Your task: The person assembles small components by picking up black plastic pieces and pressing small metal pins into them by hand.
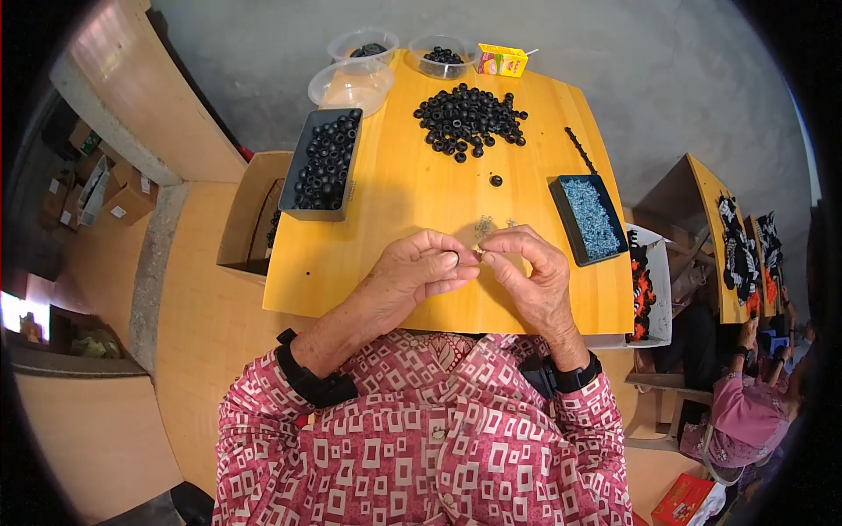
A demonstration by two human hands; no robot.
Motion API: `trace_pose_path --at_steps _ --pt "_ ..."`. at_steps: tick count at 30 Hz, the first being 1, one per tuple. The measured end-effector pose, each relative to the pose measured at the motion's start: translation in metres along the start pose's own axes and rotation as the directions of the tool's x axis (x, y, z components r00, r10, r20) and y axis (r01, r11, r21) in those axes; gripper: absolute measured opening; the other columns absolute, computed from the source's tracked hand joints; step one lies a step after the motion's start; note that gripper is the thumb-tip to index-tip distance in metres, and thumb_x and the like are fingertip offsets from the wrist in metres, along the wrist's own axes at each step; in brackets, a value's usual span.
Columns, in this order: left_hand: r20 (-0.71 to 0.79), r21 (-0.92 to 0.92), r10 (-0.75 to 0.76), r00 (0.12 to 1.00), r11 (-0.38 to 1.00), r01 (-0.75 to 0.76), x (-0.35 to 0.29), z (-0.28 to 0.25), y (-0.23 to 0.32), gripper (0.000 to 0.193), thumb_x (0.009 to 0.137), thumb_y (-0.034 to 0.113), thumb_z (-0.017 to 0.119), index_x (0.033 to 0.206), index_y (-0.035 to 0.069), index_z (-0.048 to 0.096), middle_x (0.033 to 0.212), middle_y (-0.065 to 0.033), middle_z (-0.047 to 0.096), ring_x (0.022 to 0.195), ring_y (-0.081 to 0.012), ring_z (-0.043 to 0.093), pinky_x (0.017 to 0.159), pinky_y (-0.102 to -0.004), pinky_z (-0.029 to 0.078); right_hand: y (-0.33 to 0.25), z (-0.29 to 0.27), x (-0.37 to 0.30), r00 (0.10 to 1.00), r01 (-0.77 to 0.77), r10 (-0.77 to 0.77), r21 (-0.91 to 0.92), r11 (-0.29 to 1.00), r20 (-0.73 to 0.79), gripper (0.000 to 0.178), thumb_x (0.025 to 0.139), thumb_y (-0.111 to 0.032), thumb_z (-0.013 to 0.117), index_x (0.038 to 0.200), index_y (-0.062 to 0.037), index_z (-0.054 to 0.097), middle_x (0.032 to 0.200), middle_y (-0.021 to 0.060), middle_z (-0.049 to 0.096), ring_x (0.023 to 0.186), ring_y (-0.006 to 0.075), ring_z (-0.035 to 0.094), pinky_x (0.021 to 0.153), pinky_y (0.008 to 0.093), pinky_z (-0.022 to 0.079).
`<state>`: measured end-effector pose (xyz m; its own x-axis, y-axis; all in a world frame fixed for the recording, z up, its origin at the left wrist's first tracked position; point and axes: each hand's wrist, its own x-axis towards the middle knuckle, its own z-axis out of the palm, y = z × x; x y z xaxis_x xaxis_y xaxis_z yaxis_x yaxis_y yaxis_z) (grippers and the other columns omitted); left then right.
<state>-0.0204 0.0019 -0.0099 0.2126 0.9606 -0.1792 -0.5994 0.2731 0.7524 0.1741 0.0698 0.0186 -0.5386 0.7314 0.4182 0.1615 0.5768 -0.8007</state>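
Observation:
Over the near part of the table [395,193], my left hand [412,270] and my right hand [531,272] meet at the fingertips. Each has its thumb and forefinger pressed together. A tiny pale piece shows between the fingertips, with a dark edge by my left thumb; both are too small to name. Just beyond the fingers lie a few small clear pieces [484,226]. One round black piece with a hole [496,181] sits alone farther off. To the right of my right hand, a black tray [564,216] holds many small bluish clear pieces [589,215].
A heap of black ring-like pieces [469,118] spreads at the back. More fill a dark tray [316,213] on the left. Clear bowls [351,88] and a yellow carton [503,60] stand at the far edge. Beside the table are boxes; another person [750,412] sits at right.

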Motion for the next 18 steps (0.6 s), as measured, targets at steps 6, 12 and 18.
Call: trace_pose_path --at_steps 6,12,18 --pt "-0.019 0.046 0.034 0.999 0.998 -0.033 -0.0021 0.0060 0.0029 0.025 0.093 0.012 0.061 0.116 0.003 0.058 0.113 -0.0093 0.061 0.107 -0.0184 0.061 0.095 -0.0290 0.051 -0.0067 -0.0012 -0.0025 0.999 0.047 -0.047 -0.009 0.999 -0.002 0.011 0.080 0.002 0.067 0.091 0.0007 0.066 0.089 0.0116 0.067 0.085 0.0217 0.064 0.079 0.0309 0.050" --pt "0.019 0.010 0.045 0.999 0.999 -0.045 0.0005 -0.0017 -0.0005 0.026 0.090 0.005 0.062 0.116 0.004 0.060 0.111 -0.0084 0.062 0.106 -0.0188 0.062 0.095 -0.0284 0.051 -0.0078 -0.0007 -0.0033 0.995 0.104 -0.104 -0.047 0.993 -0.004 0.014 0.080 0.001 0.068 0.093 0.0001 0.066 0.089 0.0125 0.066 0.084 0.0235 0.064 0.075 0.0315 0.051" --pt "0.014 0.001 0.055 0.998 0.998 -0.055 0.0016 -0.0020 -0.0037 0.022 0.089 0.002 0.063 0.110 0.002 0.061 0.107 -0.0077 0.063 0.102 -0.0191 0.064 0.093 -0.0286 0.053 -0.0085 -0.0001 -0.0043 0.993 0.119 -0.119 -0.097 0.988 0.004 0.014 0.079 0.000 0.069 0.093 0.0001 0.066 0.088 0.0126 0.067 0.082 0.0244 0.065 0.074 0.0321 0.052"
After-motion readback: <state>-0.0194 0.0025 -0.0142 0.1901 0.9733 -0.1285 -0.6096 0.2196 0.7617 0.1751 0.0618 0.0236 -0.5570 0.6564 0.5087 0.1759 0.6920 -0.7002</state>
